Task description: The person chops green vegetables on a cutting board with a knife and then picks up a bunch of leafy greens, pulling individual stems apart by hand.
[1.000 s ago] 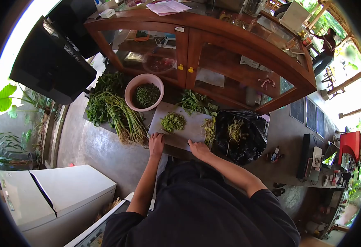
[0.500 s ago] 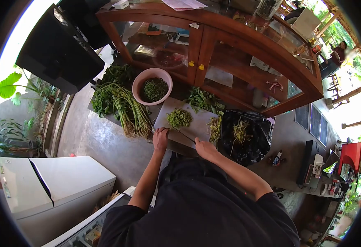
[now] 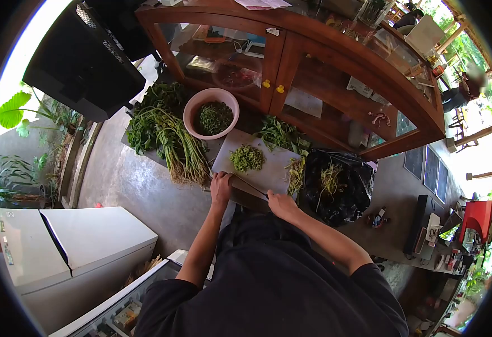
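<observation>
Steadying a knife (image 3: 250, 185) in front of a mound of chopped greens (image 3: 247, 158) on the cutting board (image 3: 273, 167).

The mound sits left of centre on the board, at the near side of the bench (image 3: 215, 147). The right hand (image 3: 282, 206) has its fingers wrapped round the handle by the board's near edge; the left hand (image 3: 221, 188) is at the near-left corner, beside the blade's tip, its fingers pinching or merely resting, I cannot tell which. Sound handling seems to call for those fingertips tucked back from the edge. Room for strokes looks best right of the mound, bounded by trimmings (image 3: 296, 174) along the right edge and leafy stems (image 3: 279, 135) at the far edge. Outward, the bowl (image 3: 235, 115) and stem bundle (image 3: 187, 149) crowd the bench's left end; a black bag (image 3: 344, 205) borders the right.
</observation>
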`<state>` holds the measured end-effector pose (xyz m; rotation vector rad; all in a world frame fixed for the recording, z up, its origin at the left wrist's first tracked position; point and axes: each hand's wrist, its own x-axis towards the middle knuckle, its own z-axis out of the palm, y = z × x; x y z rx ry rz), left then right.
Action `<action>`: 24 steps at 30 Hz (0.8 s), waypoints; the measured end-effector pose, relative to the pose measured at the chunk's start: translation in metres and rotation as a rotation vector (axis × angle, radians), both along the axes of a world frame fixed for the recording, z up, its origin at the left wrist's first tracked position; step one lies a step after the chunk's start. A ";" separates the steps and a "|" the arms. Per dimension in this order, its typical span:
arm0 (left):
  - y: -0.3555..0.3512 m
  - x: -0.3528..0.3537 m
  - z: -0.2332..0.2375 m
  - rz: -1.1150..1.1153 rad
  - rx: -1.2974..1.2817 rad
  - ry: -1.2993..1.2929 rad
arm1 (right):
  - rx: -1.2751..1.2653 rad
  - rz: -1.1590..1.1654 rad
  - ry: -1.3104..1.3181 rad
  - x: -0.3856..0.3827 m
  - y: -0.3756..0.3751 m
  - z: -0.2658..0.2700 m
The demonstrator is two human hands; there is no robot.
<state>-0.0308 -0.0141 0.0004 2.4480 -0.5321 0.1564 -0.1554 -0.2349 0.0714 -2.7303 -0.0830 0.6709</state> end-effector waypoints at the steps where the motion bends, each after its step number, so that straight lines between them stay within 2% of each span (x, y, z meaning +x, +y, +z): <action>1: 0.000 0.000 0.001 0.002 0.000 0.003 | 0.000 0.002 0.003 -0.001 0.001 -0.001; 6: 0.000 0.000 0.001 -0.022 0.049 -0.010 | -0.026 -0.035 -0.074 -0.006 0.007 -0.016; 12: 0.000 -0.002 -0.001 -0.011 0.081 -0.035 | -0.027 -0.067 0.012 0.017 0.021 -0.034; 24: -0.001 0.002 0.004 -0.028 0.072 -0.021 | -0.020 -0.046 -0.061 -0.009 -0.009 -0.049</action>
